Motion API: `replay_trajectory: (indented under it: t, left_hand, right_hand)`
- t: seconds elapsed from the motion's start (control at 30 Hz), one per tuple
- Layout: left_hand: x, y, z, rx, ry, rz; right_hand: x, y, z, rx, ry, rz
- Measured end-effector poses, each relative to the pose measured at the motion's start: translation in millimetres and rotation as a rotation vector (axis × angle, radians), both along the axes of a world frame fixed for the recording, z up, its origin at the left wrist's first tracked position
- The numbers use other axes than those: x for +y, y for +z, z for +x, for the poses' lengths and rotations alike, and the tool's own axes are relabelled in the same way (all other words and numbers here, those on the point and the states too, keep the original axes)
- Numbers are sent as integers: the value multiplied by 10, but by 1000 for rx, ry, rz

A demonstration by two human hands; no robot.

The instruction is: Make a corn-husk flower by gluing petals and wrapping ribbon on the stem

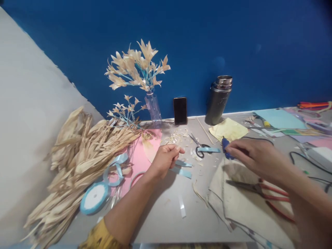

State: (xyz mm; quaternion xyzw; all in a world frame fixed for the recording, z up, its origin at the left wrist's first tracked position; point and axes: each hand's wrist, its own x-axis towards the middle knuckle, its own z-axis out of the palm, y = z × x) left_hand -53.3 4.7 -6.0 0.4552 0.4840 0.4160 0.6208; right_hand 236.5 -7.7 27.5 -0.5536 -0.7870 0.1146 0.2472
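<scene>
My right hand (255,157) is closed around a small blue glue gun (226,148), its tip toward a yellow paper sheet (228,129). Over the table's middle, my left hand (166,159) has its fingers pinched together; whatever is between them is too small or hidden to make out. Cut pieces of light blue ribbon (183,172) lie just beside and under that hand. Between the two hands rest black-handled scissors (200,147), with another ribbon strip (209,149) across the handles. Below my right hand, red-handled pliers (255,188) lie on a folded cloth (241,207).
Dried corn husks (85,162) are heaped at left, near a ribbon spool (94,197) and pink paper (155,138). Husk flowers (140,65) stand in a clear bottle (153,109). A phone (180,110) and a dark flask (218,102) stand by the blue wall. Black cords run at right.
</scene>
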Motion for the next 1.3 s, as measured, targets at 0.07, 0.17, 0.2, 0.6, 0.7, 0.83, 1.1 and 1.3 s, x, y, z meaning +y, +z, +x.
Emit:
replay_trajectory:
  t: [0.07,0.17,0.2,0.6,0.7,0.83,1.1,1.3]
  left_hand:
    - [5,-27,17,9,-15,-10]
    - [13,-67,48,22,-7,-33]
    - [17,-79,53,24,-2,-40]
    - [78,-169,5,24,8,-51]
    - [65,-185,26,33,13,-53]
    - [54,-221,47,38,15,-44]
    - [79,-234,38,-11,37,-62]
    - [87,-195,47,-47,125,-16]
  right_hand:
    - [-30,-87,138,-106,-38,-59]
    - [87,-200,28,-296,-73,-103]
    - [152,-227,-70,-346,-28,-122]
    - [487,-280,-447,-461,42,-199]
    - [524,-271,-548,-459,7,-212]
    - [570,-370,-677,-424,-40,-249]
    - [672,-521,-551,-162,-111,-366]
    - [607,-385,-475,191,14,-522]
